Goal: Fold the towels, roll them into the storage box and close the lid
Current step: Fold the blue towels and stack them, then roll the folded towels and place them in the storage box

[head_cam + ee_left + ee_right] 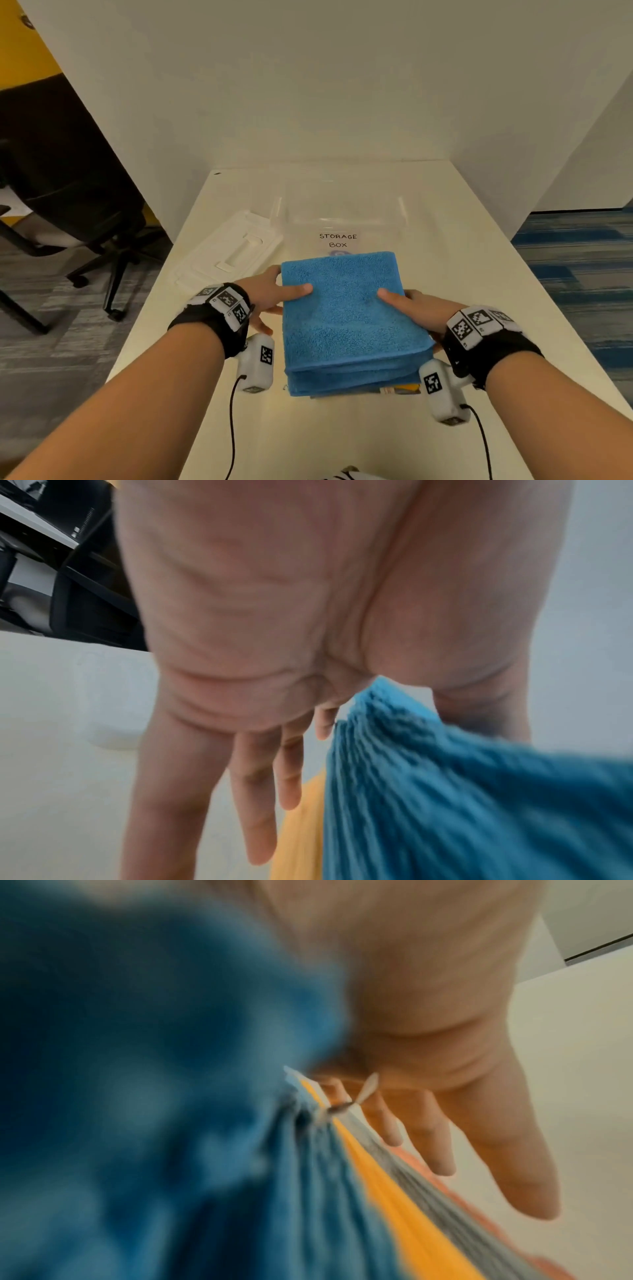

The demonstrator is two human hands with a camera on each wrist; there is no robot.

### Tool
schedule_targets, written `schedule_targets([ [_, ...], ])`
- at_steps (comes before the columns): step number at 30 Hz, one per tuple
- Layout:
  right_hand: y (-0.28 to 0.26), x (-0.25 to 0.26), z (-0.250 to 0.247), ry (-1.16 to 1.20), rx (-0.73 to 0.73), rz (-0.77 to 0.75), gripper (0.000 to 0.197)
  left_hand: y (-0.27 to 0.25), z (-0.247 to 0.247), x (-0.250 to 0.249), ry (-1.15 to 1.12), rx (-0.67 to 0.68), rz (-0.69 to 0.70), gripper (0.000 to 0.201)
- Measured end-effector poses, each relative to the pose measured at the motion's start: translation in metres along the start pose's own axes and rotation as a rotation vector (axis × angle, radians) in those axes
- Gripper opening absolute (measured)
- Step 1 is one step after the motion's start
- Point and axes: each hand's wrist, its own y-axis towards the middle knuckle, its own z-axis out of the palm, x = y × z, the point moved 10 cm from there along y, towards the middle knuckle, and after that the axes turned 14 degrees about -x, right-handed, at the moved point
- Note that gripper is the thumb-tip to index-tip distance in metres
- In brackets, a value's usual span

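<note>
A folded blue towel (pixel 346 325) lies squared on a small pile near the table's front, just before the clear storage box (pixel 342 209) with its paper label. My left hand (pixel 270 294) holds the towel's left edge, thumb on top. My right hand (pixel 414 305) holds the right edge the same way. In the left wrist view the blue towel (pixel 479 804) passes between the thumb and the straight fingers (pixel 253 804), with a yellow towel (pixel 301 831) under it. The right wrist view shows the blue towel (pixel 154 1096) above yellow cloth (pixel 394 1191) and my fingers (pixel 514 1164) below.
The white lid (pixel 229 253) lies flat on the white table (pixel 462 260), left of the box. White partition walls close the back and both sides. A black office chair (pixel 85 205) stands on the floor to the left.
</note>
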Motion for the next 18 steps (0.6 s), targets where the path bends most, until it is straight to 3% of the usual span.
schedule_targets([
  [2,0.007,0.001,-0.016,0.03,-0.032,0.033,0.114,0.004,-0.014,-0.015,-0.041,-0.049,0.024,0.084],
  [6,0.003,0.012,-0.059,0.093,-0.142,0.137,0.086,0.014,-0.039,-0.041,-0.086,-0.18,0.065,0.075],
  [12,0.028,0.008,-0.097,0.077,-0.204,0.186,0.065,0.035,-0.033,-0.073,0.033,-0.153,0.121,0.058],
  [15,0.039,0.007,-0.104,0.031,-0.208,0.203,0.059,0.047,-0.025,-0.096,0.153,-0.179,0.22,0.053],
  [18,0.048,0.012,-0.1,-0.053,-0.183,0.179,0.055,0.06,-0.02,-0.123,0.421,-0.274,0.396,0.049],
])
